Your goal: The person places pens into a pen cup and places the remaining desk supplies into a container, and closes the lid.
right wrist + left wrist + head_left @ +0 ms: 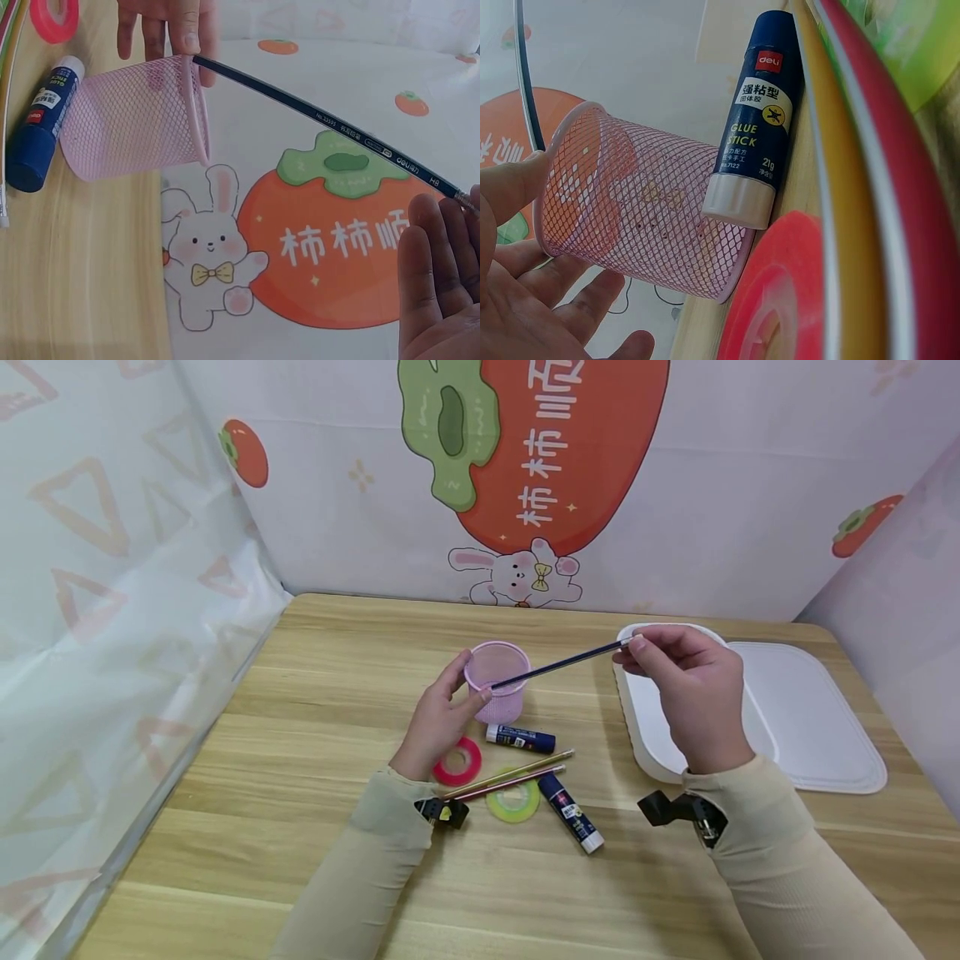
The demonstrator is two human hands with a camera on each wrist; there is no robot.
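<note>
A pink mesh pen cup point(501, 708) stands upright on the wooden table. My left hand point(437, 720) holds it near the rim, thumb in front and fingers around the left side. Between thumb and fingertips my right hand point(696, 693) pinches a dark blue pencil point(564, 665) by its eraser end. The pencil slants down to the left, its other end at the cup's rim beside my left thumb. In the right wrist view, the pencil point(315, 112) meets the rim of the cup point(196, 112) there. Whether that end touches the thumb, I cannot tell.
Near the cup lie a glue stick point(521, 738), a red tape roll point(471, 762), two pencils point(517, 774) over a yellow-green tape roll point(513, 815), and another glue stick point(572, 814). A white tray point(645, 747) sits under my right hand, beside a white lid point(813, 718).
</note>
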